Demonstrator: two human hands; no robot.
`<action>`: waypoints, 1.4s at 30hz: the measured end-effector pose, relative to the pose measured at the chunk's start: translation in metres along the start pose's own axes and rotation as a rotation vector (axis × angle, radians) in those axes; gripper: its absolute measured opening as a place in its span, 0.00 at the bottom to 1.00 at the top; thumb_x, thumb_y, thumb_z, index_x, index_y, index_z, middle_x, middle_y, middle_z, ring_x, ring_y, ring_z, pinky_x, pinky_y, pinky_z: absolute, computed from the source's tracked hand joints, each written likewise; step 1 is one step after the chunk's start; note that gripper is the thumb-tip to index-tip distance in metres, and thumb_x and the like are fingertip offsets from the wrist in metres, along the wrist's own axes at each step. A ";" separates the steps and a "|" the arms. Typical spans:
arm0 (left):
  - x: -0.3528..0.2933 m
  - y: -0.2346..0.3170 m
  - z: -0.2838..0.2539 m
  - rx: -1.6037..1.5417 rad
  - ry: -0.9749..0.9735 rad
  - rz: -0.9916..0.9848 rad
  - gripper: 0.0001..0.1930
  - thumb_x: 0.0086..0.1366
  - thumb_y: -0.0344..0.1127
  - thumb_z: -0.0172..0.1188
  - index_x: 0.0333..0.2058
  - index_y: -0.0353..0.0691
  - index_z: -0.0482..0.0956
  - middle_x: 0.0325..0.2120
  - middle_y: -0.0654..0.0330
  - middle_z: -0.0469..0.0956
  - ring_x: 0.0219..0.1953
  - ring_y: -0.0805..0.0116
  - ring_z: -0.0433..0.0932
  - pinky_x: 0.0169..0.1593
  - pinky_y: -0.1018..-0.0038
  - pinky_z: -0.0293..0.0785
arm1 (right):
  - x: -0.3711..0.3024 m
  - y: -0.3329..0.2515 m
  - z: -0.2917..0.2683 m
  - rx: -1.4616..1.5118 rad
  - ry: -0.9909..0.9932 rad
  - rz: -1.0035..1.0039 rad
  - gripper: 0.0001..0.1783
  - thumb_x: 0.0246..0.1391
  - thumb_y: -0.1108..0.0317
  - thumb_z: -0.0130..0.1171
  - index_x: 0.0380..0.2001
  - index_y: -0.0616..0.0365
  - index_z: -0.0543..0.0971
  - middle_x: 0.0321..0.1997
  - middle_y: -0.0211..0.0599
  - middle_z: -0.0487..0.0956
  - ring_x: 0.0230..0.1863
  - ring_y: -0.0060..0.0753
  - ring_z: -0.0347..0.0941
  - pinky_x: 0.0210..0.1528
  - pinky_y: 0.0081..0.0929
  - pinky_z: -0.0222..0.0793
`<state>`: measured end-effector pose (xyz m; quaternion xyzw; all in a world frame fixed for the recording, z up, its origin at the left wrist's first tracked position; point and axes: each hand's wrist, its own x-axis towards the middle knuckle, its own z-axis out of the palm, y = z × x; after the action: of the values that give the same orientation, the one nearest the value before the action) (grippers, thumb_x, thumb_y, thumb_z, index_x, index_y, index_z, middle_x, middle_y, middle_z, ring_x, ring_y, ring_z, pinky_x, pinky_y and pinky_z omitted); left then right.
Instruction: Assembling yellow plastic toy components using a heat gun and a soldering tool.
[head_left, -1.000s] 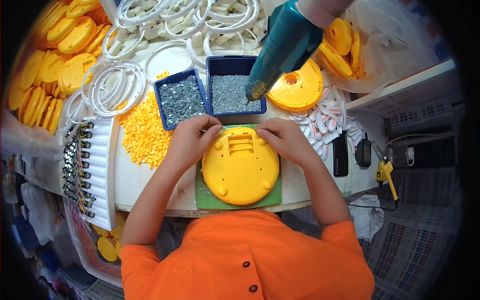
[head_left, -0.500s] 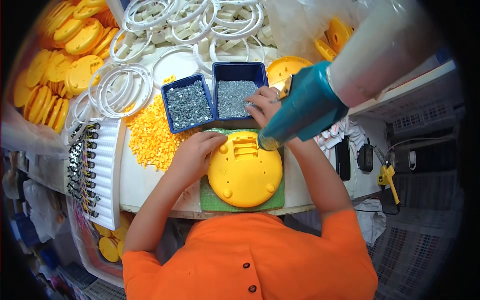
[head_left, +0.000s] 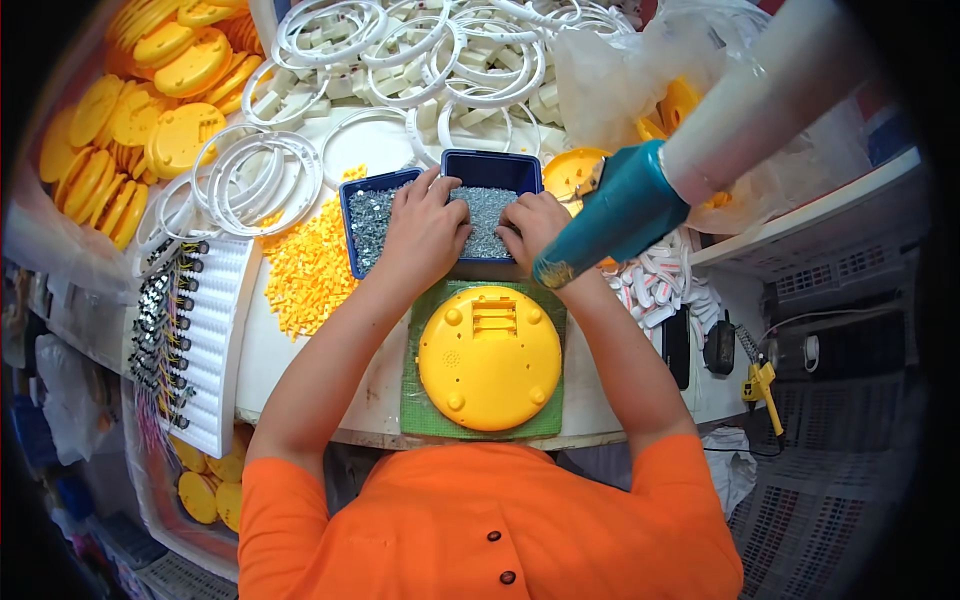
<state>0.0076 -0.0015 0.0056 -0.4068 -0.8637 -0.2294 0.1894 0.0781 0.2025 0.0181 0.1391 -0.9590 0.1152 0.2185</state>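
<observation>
My left hand (head_left: pixel 425 232) reaches over the wall between two blue bins, fingers bent towards the right bin (head_left: pixel 490 160). My right hand (head_left: pixel 537 228) lies at that bin's right edge, fingertips curled down at the small silvery screws (head_left: pixel 485 207). Whether either hand pinches a screw is too small to see. Part of the left bin (head_left: pixel 352 235), holding darker metal pieces (head_left: pixel 370 215), is hidden by my left hand. Below my hands a round yellow plastic housing (head_left: pixel 490 375) with an uncovered battery compartment lies on a green mat (head_left: pixel 420 420), touched by neither hand.
A teal tool (head_left: pixel 610 215) on a grey tube hangs above my right forearm. Small yellow parts (head_left: pixel 305 280) and a white foam tray (head_left: pixel 220 340) are at left, white rings (head_left: pixel 255 185) behind. White parts (head_left: pixel 655 280) and a yellow glue gun (head_left: pixel 763 390) lie right.
My left hand has left the yellow housing and moved up and right to the bins. My right hand stays at the right bin, its fingers more curled. The view has shifted slightly.
</observation>
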 end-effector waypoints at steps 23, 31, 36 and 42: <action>-0.124 0.026 -0.068 -0.715 -0.012 -0.529 0.08 0.64 0.22 0.62 0.42 0.33 0.85 0.36 0.59 0.83 0.37 0.73 0.80 0.43 0.78 0.76 | -0.172 -0.094 -0.059 0.602 0.158 0.858 0.04 0.61 0.74 0.61 0.36 0.66 0.80 0.35 0.36 0.80 0.35 0.26 0.79 0.40 0.24 0.75; -0.146 0.037 -0.071 -0.877 -0.084 -0.756 0.05 0.67 0.25 0.63 0.39 0.32 0.82 0.34 0.63 0.83 0.37 0.78 0.78 0.43 0.79 0.75 | -0.169 -0.093 -0.062 0.372 0.152 0.565 0.03 0.57 0.77 0.61 0.35 0.66 0.82 0.35 0.42 0.83 0.34 0.35 0.81 0.40 0.27 0.75; -0.147 0.049 -0.064 -0.917 -0.087 -0.656 0.05 0.67 0.25 0.62 0.40 0.32 0.80 0.39 0.57 0.81 0.40 0.69 0.82 0.45 0.74 0.79 | -0.140 -0.066 -0.063 0.361 0.203 0.549 0.06 0.56 0.77 0.61 0.37 0.64 0.82 0.36 0.43 0.83 0.39 0.36 0.80 0.44 0.30 0.73; -0.145 0.054 -0.063 -0.728 -0.035 -0.543 0.06 0.66 0.25 0.62 0.40 0.33 0.80 0.41 0.52 0.82 0.41 0.59 0.83 0.47 0.69 0.79 | -0.050 -0.033 -0.028 0.419 0.159 0.363 0.08 0.54 0.73 0.65 0.39 0.60 0.84 0.39 0.43 0.82 0.42 0.42 0.79 0.46 0.34 0.73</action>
<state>0.1454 -0.0952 -0.0042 -0.2095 -0.8053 -0.5526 -0.0475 0.1428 0.1903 0.0252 -0.0023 -0.9033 0.3587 0.2353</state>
